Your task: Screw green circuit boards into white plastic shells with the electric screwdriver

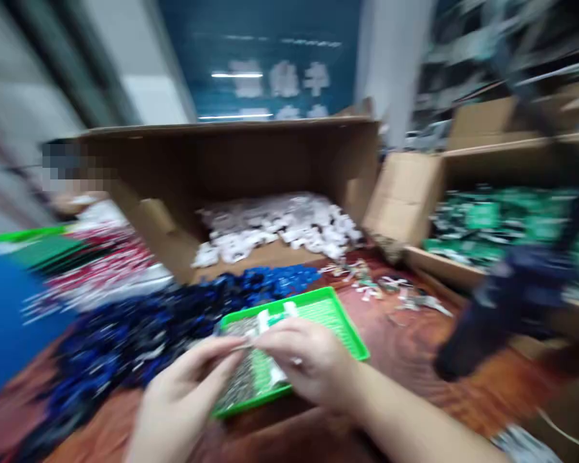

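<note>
The whole view is smeared by motion. My left hand and my right hand meet over a green tray on the reddish table. Their fingertips pinch together on a small pale part between them; what it is I cannot make out. Small grey and white pieces lie in the tray under the hands. A heap of blue parts lies just left of the tray.
An open cardboard box lies on its side behind the tray, with white parts spilling from it. A box of green items stands at the right. A dark blue object juts in at the right. Red and white items lie at the left.
</note>
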`<state>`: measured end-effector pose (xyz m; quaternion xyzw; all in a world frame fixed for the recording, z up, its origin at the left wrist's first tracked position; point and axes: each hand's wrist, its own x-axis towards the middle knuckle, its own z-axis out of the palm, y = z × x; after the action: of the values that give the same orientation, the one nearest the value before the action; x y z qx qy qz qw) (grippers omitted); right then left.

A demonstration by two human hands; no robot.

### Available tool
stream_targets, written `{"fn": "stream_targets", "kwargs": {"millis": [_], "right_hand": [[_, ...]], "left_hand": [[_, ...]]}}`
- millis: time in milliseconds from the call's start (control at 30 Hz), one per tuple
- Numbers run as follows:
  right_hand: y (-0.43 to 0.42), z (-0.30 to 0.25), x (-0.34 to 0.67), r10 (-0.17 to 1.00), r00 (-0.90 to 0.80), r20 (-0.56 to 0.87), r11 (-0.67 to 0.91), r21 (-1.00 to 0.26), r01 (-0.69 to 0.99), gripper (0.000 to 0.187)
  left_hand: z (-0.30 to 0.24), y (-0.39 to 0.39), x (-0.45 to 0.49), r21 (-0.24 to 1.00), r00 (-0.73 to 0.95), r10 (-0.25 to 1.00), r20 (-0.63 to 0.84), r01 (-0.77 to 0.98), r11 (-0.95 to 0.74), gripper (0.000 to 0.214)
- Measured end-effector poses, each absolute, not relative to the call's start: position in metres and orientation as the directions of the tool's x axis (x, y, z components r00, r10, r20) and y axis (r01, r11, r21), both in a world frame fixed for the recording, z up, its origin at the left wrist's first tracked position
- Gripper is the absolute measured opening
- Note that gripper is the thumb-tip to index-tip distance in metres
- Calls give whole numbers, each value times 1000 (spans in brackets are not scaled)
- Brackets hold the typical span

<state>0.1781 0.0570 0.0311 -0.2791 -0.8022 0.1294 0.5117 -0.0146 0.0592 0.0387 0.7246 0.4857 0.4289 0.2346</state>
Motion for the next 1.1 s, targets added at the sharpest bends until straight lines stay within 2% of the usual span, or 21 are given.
{"fn": "stream_targets", "kwargs": {"millis": [33,67,200,300,367,500,633,733,900,1100], "right_hand": [[58,29,181,560,-345,753,822,-457,339,29],[59,28,184,552,-365,749,823,-421,382,31],[55,25,192,486,-471,736,835,-232,499,31],[54,23,193,480,-475,738,829,-203,522,29],[59,20,195,511,-426,746,804,-241,544,30],[69,16,203,581,-228,782,726,-370,580,27],[74,16,208,592,-135,794,698,-422,579,24],[76,17,209,603,-118,789,691,-443,572,23],[77,18,209,635,-99,766,681,-495,539,22],[71,25,206,684,-18,729,651,-600,465,20]], "left_hand": [[46,53,-15,834,173,947,269,450,-319,17],[51,50,-12,877,179,959,220,394,-275,15],[56,46,-3,869,124,968,220,425,-252,13],[52,50,-16,828,146,971,191,507,-239,38],[53,64,-32,769,132,972,197,594,-236,45],[59,123,-56,566,126,963,239,787,-244,26],[56,180,-47,394,247,960,128,876,-278,28],[48,201,-35,307,273,960,64,910,-279,29],[47,198,-35,245,262,960,98,929,-278,29],[71,143,-34,321,256,909,330,875,-363,19]]}}
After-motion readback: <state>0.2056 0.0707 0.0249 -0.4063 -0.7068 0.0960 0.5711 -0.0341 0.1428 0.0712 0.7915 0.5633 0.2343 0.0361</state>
